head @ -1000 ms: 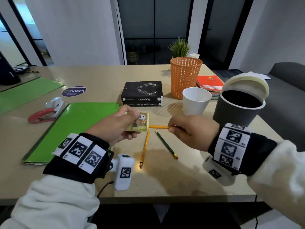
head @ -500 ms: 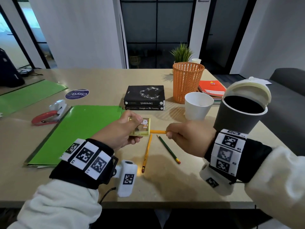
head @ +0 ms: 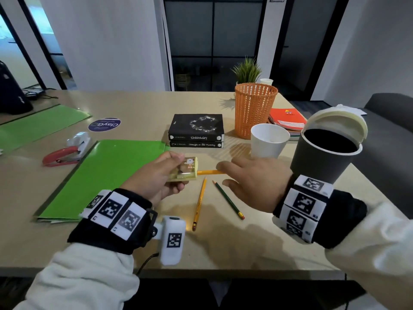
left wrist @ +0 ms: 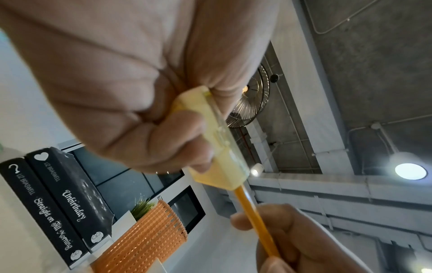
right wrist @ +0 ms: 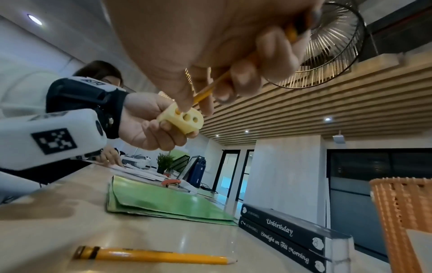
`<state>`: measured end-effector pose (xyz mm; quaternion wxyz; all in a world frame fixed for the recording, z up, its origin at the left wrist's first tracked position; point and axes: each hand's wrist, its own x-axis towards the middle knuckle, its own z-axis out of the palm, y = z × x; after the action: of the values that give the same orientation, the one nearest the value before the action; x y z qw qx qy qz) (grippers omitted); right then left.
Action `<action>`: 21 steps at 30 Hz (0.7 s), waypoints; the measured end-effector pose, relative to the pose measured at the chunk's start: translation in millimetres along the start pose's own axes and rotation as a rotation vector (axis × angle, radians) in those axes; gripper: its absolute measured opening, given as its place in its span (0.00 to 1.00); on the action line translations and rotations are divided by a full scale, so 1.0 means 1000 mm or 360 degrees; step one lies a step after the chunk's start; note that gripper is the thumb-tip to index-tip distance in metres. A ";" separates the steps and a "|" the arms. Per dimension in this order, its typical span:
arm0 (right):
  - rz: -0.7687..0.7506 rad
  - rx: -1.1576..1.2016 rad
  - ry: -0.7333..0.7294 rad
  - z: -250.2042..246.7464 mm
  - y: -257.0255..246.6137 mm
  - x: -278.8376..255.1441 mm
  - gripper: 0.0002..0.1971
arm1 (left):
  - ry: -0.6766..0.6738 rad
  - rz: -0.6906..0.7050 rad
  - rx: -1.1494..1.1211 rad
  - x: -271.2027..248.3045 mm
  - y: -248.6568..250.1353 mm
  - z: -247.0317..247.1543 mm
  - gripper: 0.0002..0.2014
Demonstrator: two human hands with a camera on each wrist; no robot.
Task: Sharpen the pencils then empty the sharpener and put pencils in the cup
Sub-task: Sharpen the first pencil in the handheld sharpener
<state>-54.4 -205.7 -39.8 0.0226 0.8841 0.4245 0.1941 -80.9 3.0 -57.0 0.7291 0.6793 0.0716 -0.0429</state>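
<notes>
My left hand (head: 161, 175) grips the yellow sharpener (head: 186, 170) above the table (head: 134, 242), while my right hand (head: 252, 180) pinches the orange pencil (head: 209, 172) seated in its outermost hole: the sharpening step, judged unfinished. Next I should twist that pencil, then do the yellow pencil (head: 199, 204) and green pencil (head: 228, 199) lying beneath. The white cup (head: 269, 140) and open bin (head: 324, 157) stand near my right, the table edge close below my wrists.

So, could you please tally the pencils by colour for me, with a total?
Yellow pencils: 2 (one in the sharpener, held by the right hand, at; one on the table)
Green pencils: 1
Total: 3
</notes>
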 end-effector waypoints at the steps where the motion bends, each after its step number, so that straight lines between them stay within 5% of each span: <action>1: -0.0039 -0.0040 0.0080 0.001 -0.001 0.001 0.15 | 0.0017 -0.0006 -0.0031 0.000 0.000 -0.003 0.09; 6: -0.0077 -0.0120 0.0233 0.015 -0.002 0.003 0.25 | 0.0065 -0.0002 -0.0100 0.000 0.000 -0.011 0.10; 11: 0.0030 0.0146 0.0334 0.015 -0.005 0.004 0.09 | 0.0108 0.0050 0.0036 -0.002 0.003 -0.009 0.10; 18: 0.0347 0.0903 -0.0351 0.016 0.004 0.003 0.11 | 0.0082 0.0152 0.0431 -0.006 0.004 -0.006 0.08; 21: 0.0361 0.1085 -0.0443 0.014 0.005 0.000 0.11 | 0.0011 0.0151 0.0512 -0.007 0.004 -0.008 0.07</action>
<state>-45.7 -206.9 -51.7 -0.2369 0.9001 0.3570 -0.0789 -87.1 10.6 -52.6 0.6118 0.7901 0.0342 -0.0171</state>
